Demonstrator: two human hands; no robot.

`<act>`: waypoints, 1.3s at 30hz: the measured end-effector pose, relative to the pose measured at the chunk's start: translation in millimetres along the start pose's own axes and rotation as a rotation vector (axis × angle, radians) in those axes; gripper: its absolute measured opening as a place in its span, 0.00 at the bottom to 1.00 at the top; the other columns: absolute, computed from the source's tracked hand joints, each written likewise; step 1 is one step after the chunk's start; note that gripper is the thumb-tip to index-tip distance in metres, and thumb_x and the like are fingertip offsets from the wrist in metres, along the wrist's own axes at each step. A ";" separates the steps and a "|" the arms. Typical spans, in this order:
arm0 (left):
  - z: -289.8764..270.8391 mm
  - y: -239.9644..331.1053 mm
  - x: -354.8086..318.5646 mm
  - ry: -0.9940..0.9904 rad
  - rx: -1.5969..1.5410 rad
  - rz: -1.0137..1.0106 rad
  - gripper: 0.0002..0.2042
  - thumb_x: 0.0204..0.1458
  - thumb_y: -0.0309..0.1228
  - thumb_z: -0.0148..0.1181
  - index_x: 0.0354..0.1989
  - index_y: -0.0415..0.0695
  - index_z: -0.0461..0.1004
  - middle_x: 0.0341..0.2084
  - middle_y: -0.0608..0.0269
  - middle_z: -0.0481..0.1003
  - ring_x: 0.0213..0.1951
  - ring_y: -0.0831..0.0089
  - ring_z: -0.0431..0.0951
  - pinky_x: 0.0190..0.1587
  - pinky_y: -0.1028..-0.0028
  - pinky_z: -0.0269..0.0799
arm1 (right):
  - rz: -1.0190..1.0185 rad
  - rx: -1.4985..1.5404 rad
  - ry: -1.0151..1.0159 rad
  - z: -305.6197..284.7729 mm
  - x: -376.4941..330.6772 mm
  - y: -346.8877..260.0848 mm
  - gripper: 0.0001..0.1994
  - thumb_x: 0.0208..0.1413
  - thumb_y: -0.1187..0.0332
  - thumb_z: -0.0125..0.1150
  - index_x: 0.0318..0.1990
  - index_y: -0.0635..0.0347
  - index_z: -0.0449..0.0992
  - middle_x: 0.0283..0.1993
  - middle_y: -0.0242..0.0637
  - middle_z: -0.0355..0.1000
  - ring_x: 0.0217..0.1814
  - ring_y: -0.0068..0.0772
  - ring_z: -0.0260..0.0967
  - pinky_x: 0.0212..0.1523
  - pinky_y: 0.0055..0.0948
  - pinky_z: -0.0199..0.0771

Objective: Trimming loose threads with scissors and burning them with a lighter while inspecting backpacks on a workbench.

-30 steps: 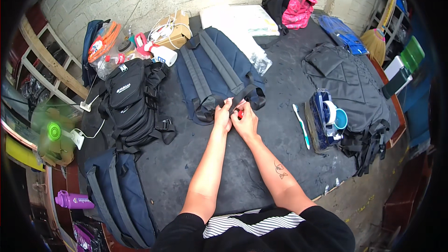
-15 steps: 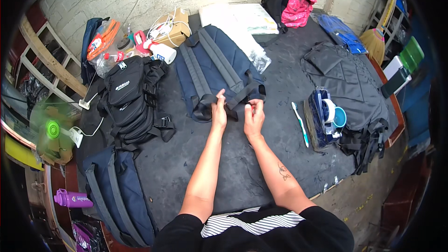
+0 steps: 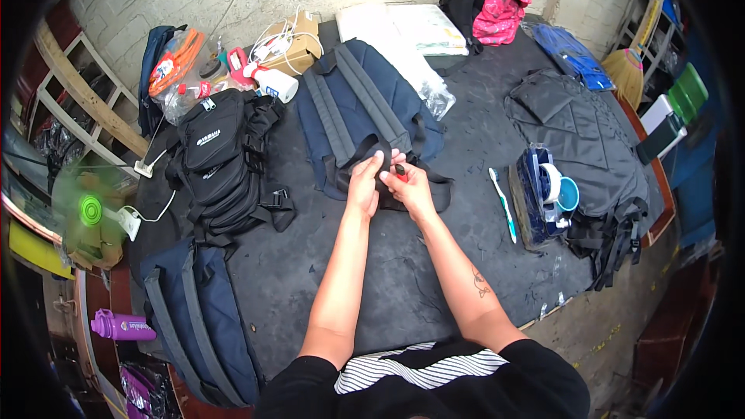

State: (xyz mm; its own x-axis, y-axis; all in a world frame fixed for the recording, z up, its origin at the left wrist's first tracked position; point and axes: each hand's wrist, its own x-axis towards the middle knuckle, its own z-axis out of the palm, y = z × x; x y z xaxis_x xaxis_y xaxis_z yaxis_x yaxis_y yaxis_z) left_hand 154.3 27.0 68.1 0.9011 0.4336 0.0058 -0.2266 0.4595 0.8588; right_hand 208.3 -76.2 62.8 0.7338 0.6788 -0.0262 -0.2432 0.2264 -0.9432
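A navy blue backpack lies on the dark table, its two grey padded shoulder straps facing up and its lower end toward me. My left hand is closed on a black webbing strap that loops up from the backpack's lower end. Close beside it, my right hand is closed around a small red-and-black object, mostly hidden by the fingers, so its kind is unclear. The fingertips of both hands nearly meet at the strap. More black webbing curls beside my right hand.
To the left lie a black bag and another navy backpack. On the right are a toothbrush, a clear-wrapped case with a blue cup, and a dark grey backpack. A small green fan spins at the left edge.
My hands have drawn together and lifted a strap loop at the backpack's lower end. A red-and-black object now shows in my right hand.
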 end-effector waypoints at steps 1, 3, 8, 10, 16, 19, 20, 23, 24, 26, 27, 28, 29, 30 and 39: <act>2.8 5.2 -2.1 0.046 -0.067 -0.032 0.20 0.61 0.39 0.46 0.48 0.31 0.70 0.43 0.49 0.75 0.42 0.67 0.77 0.46 0.74 0.71 | -0.054 -0.014 0.024 3.9 -1.1 -2.4 0.08 0.51 0.70 0.63 0.28 0.60 0.69 0.24 0.23 0.66 0.21 0.13 0.59 0.24 0.15 0.60; -2.9 3.3 -0.1 0.058 -0.153 -0.016 0.20 0.61 0.37 0.44 0.48 0.30 0.69 0.42 0.47 0.75 0.41 0.65 0.78 0.45 0.72 0.73 | -0.075 0.022 0.002 4.0 -3.9 -1.1 0.08 0.53 0.68 0.60 0.29 0.61 0.68 0.26 0.25 0.66 0.24 0.14 0.60 0.26 0.16 0.62; -9.3 6.2 5.0 0.022 -0.145 -0.073 0.20 0.60 0.37 0.47 0.48 0.29 0.69 0.44 0.45 0.74 0.45 0.59 0.77 0.52 0.66 0.71 | -0.304 -0.370 0.110 -9.6 -4.7 13.8 0.10 0.56 0.63 0.53 0.36 0.62 0.66 0.28 0.33 0.68 0.30 0.24 0.64 0.33 0.25 0.65; -12.9 5.9 4.9 0.019 -0.175 -0.107 0.20 0.59 0.37 0.47 0.48 0.29 0.69 0.43 0.45 0.74 0.45 0.59 0.77 0.52 0.66 0.71 | -0.360 -0.661 0.098 -3.9 -12.5 6.0 0.11 0.53 0.64 0.54 0.39 0.60 0.64 0.29 0.39 0.69 0.30 0.35 0.69 0.34 0.31 0.68; -17.8 -2.7 7.1 -0.008 -0.164 -0.118 0.19 0.58 0.36 0.50 0.46 0.30 0.70 0.41 0.47 0.75 0.42 0.60 0.77 0.49 0.65 0.72 | -0.366 -0.772 0.196 4.3 -9.6 11.9 0.14 0.45 0.67 0.57 0.37 0.60 0.61 0.32 0.43 0.72 0.35 0.49 0.72 0.36 0.42 0.71; -19.7 -4.4 5.7 -0.002 -0.126 -0.122 0.17 0.58 0.36 0.51 0.45 0.31 0.71 0.39 0.48 0.76 0.40 0.62 0.78 0.47 0.67 0.73 | -0.368 -0.788 0.223 6.8 -11.1 14.4 0.13 0.45 0.68 0.56 0.37 0.60 0.61 0.32 0.43 0.72 0.34 0.48 0.72 0.36 0.41 0.71; -20.5 -5.3 5.9 -0.001 -0.125 -0.122 0.17 0.58 0.36 0.51 0.45 0.31 0.71 0.39 0.48 0.76 0.40 0.62 0.78 0.47 0.67 0.73 | -0.367 -0.787 0.222 7.2 -11.5 15.1 0.13 0.45 0.68 0.56 0.37 0.60 0.61 0.32 0.43 0.72 0.34 0.48 0.72 0.36 0.41 0.71; -21.0 -7.5 6.4 -0.005 -0.088 -0.119 0.16 0.58 0.36 0.51 0.43 0.32 0.72 0.38 0.49 0.76 0.39 0.63 0.78 0.45 0.68 0.74 | -0.351 -0.791 0.234 7.2 -11.9 16.8 0.13 0.46 0.68 0.57 0.37 0.61 0.62 0.32 0.43 0.72 0.34 0.48 0.72 0.36 0.41 0.71; -20.9 -8.1 6.7 -0.005 -0.089 -0.116 0.16 0.58 0.36 0.51 0.43 0.32 0.72 0.38 0.49 0.76 0.39 0.64 0.78 0.45 0.68 0.74 | -0.347 -0.785 0.232 6.8 -11.4 17.0 0.13 0.46 0.68 0.57 0.37 0.61 0.61 0.32 0.43 0.72 0.34 0.48 0.72 0.37 0.42 0.71; -19.1 -6.9 7.5 -0.007 -0.093 -0.113 0.17 0.58 0.36 0.51 0.43 0.32 0.72 0.38 0.49 0.76 0.39 0.64 0.78 0.45 0.68 0.74 | -0.342 -0.782 0.231 5.4 -9.9 17.9 0.13 0.46 0.68 0.57 0.37 0.61 0.61 0.32 0.44 0.72 0.34 0.49 0.72 0.37 0.42 0.71; -18.3 -6.3 7.6 -0.012 -0.097 -0.114 0.17 0.58 0.36 0.51 0.43 0.32 0.72 0.38 0.49 0.76 0.39 0.64 0.78 0.46 0.68 0.74 | -0.356 -0.782 0.238 4.0 -8.6 20.4 0.13 0.47 0.68 0.57 0.37 0.61 0.62 0.32 0.43 0.72 0.33 0.46 0.72 0.36 0.40 0.71; -16.7 -5.8 7.7 -0.018 -0.099 -0.115 0.17 0.58 0.36 0.51 0.43 0.32 0.72 0.38 0.49 0.76 0.39 0.64 0.78 0.46 0.68 0.74 | -0.371 -0.781 0.245 2.1 -7.1 23.3 0.13 0.48 0.68 0.57 0.38 0.61 0.62 0.32 0.41 0.72 0.32 0.42 0.72 0.36 0.38 0.71; -15.3 -5.8 7.6 -0.020 -0.098 -0.117 0.17 0.58 0.36 0.51 0.43 0.32 0.72 0.38 0.49 0.76 0.39 0.64 0.78 0.46 0.68 0.74 | -0.371 -0.781 0.248 0.1 -4.7 27.2 0.13 0.48 0.68 0.57 0.38 0.61 0.62 0.32 0.41 0.72 0.32 0.42 0.72 0.36 0.38 0.71; -13.6 -5.9 7.3 -0.018 -0.090 -0.103 0.17 0.59 0.36 0.50 0.43 0.32 0.72 0.38 0.50 0.77 0.38 0.65 0.78 0.45 0.69 0.74 | -0.352 -0.592 0.230 -1.9 -1.7 31.3 0.12 0.48 0.68 0.58 0.36 0.62 0.64 0.30 0.39 0.71 0.31 0.36 0.71 0.34 0.35 0.70; -36.3 -16.7 3.3 -0.005 -0.283 -0.381 0.17 0.59 0.43 0.49 0.39 0.39 0.71 0.31 0.62 0.74 0.27 0.73 0.73 0.33 0.72 0.73 | -0.146 -0.111 0.109 -7.1 2.5 13.9 0.07 0.51 0.73 0.62 0.28 0.60 0.68 0.23 0.24 0.64 0.25 0.14 0.59 0.27 0.19 0.63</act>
State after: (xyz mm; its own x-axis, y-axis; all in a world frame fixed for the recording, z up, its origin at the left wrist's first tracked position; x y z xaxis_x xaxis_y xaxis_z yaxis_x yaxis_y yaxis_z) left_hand 147.7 48.9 35.2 0.9411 0.1900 -0.2795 0.0291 0.7784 0.6271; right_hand 211.2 -76.3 47.3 0.8218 0.5635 0.0839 -0.0617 0.2344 -0.9702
